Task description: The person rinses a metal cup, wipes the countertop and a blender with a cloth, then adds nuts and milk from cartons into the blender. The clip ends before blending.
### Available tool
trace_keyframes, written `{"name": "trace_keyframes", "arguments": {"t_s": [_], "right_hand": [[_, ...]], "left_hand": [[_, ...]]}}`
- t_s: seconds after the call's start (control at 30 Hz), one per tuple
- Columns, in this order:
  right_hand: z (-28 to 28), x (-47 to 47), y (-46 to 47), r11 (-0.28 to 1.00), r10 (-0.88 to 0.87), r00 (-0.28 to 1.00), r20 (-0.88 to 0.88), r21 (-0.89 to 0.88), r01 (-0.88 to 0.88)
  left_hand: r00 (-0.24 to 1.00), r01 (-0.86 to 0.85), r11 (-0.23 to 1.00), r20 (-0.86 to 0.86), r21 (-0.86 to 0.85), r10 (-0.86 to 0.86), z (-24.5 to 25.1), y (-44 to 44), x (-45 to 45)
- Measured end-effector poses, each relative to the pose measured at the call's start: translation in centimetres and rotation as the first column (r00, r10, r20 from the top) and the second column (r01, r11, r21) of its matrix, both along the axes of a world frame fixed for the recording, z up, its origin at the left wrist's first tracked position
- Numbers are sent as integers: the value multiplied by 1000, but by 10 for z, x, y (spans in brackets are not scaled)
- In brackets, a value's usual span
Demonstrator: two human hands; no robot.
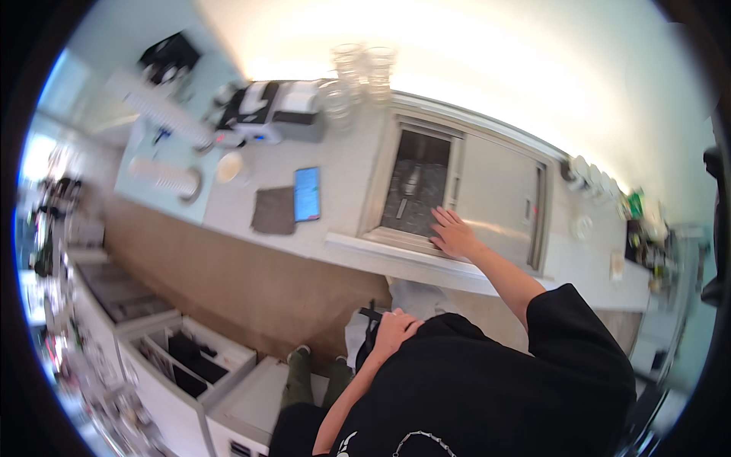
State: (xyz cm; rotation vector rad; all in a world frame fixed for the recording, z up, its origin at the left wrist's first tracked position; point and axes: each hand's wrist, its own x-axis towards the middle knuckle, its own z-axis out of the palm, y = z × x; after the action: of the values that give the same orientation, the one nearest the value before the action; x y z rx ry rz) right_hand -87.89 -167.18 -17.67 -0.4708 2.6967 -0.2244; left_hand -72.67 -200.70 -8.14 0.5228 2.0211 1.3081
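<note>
My right hand (454, 233) lies palm down with spread fingers on the front edge of a stainless steel sliding lid (497, 194). Beside it is the uncovered left part of an ice bin (420, 211) set into the counter, dark inside, with what looks like ice. A small metallic thing, perhaps a scoop (412, 181), lies in it, blurred. My left hand (395, 331) rests at my waist against my black shirt, near a black strap. Whether its fingers grip the cloth is hidden.
A phone (307, 194) with a lit screen overlaps a folded grey-brown cloth (274, 210) on the white counter (351, 188). Printers (294, 111) and stacked clear cups (365, 71) stand at the back. Cup stacks (165, 177) lie at the left. Behind me, a drawer (191, 357) stands pulled out.
</note>
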Motion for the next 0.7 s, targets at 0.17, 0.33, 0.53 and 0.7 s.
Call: {"name": "trace_keyframes", "arguments": {"t_s": [0.17, 0.33, 0.53, 0.7], "right_hand": [[-12, 48, 81, 552, -810, 456, -369, -219, 805], [-17, 93, 140, -205, -954, -231, -191, -147, 968], [-18, 92, 103, -182, -970, -217, -113, -258, 949], [2, 73, 68, -160, -987, -156, 36, -183, 970]], "left_hand": [[986, 159, 987, 52, -25, -157, 7, -5, -50], [857, 515, 857, -15, -31, -516, 2, -35, -85], [636, 771, 635, -14, 38, -772, -16, -39, -112], [388, 921, 386, -68, 46, -919, -5, 29, -103]]}}
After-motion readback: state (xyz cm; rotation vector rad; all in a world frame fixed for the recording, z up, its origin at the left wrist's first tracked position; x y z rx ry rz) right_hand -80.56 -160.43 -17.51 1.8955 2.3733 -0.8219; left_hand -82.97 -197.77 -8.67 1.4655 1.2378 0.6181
